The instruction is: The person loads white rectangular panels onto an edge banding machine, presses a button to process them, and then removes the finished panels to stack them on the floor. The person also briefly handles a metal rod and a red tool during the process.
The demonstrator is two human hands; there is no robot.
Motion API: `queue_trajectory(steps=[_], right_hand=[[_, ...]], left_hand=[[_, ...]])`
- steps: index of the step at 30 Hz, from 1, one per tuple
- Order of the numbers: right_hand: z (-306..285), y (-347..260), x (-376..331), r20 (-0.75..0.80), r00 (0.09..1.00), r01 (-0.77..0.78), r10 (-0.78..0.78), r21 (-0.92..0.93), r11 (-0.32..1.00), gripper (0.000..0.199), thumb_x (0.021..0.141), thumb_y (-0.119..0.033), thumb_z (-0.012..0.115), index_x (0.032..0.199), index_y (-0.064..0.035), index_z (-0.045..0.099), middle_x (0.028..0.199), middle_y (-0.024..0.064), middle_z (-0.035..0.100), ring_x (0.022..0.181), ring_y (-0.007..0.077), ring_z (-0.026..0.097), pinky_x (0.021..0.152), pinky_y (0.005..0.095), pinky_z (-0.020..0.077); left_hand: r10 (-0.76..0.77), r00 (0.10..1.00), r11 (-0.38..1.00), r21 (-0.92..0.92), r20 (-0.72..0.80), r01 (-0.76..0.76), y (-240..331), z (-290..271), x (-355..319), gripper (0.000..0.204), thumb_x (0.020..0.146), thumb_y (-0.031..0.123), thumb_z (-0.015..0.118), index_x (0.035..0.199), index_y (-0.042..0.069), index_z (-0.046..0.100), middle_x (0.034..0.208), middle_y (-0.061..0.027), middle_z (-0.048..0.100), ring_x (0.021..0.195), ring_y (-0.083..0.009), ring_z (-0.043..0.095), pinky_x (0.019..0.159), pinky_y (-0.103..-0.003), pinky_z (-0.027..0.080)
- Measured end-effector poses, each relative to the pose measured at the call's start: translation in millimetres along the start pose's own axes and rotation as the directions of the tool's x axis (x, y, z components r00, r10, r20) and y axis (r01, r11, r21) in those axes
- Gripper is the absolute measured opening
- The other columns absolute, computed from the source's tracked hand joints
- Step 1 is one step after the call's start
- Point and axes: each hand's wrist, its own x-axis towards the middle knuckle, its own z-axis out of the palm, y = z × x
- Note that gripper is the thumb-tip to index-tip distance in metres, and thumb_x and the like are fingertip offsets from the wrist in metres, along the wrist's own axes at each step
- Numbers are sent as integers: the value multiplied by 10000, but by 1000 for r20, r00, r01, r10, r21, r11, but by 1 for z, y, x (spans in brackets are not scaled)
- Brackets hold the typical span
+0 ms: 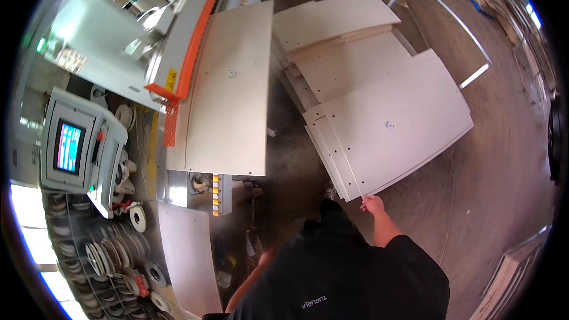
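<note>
Right hand (373, 204) closed on near corner of top panel (397, 127) of stack. Left hand hidden, state unknown. Lift corner evenly; avoid dragging across panels beneath.

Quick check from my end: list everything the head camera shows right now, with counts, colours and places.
Panel on machine: one, pale beige, lying on the machine bed at centre left.
Panel stack: several, pale beige, on a cart right of the machine.
Machine: one, grey with an orange strip, upper left.
Screen: one, lit, in a grey console at far left.
Tape rolls: many, mostly white, on a rack at lower left.
Metal frame: one, grey, on the floor at upper right.
Right hand: grip on the near corner of the top stacked panel.
Left hand: hidden; only a bare arm shows low.
</note>
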Motion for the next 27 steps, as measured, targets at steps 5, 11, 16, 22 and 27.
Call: queue_trajectory(steps=[5, 11, 16, 22, 27], right_hand=[[2, 27, 39, -180, 970, -141, 163, 131, 981, 435, 1001, -466, 574, 1088, -47, 653, 952, 84, 712, 731, 196, 659, 555, 374, 525], [17, 39, 93, -167, 876, -290, 452, 567, 771, 620, 1002, -583, 492, 1338, -70, 586, 1184, 136, 677, 974, 315, 659, 758, 524, 554], [25, 43, 114, 7, 861, -278, 509, 844, 459, 682, 1005, -689, 366, 1434, -174, 490, 1310, 106, 623, 1110, 311, 602, 849, 583, 512], [21, 53, 103, 4, 897, -253, 442, 825, 506, 746, 990, -744, 342, 1273, -115, 624, 1011, 75, 714, 821, 247, 669, 651, 399, 560], [16, 46, 61, 110, 970, -206, 219, 848, 488, 739, 1013, -709, 354, 1299, -73, 599, 1105, 111, 724, 965, 258, 721, 686, 394, 594]], left_hand=[[-35, 991, 987, -150, 131, 54, -21, -48, -1, 328, 985, 343, 574, 1209, 132, 687, 1198, -154, 710, 1157, -315, 654, 969, -428, 517], [54, 998, 996, -76, 37, -51, 60, -87, 16, 261, 1025, 266, 547, 1116, 37, 634, 960, -87, 714, 844, -208, 706, 739, -345, 552], [168, 984, 980, -114, 55, -161, 99, -79, 43, 284, 1047, 278, 537, 1135, 18, 612, 902, -77, 707, 814, -176, 716, 699, -321, 555], [258, 934, 959, 50, 247, -278, 198, -95, 70, 211, 911, 208, 622, 1080, 89, 661, 996, -69, 683, 956, -243, 660, 805, -367, 554], [-28, 947, 994, -91, 319, 60, 296, -96, 142, 234, 984, 261, 596, 1107, 69, 647, 940, -63, 705, 828, -185, 674, 726, -310, 533]])
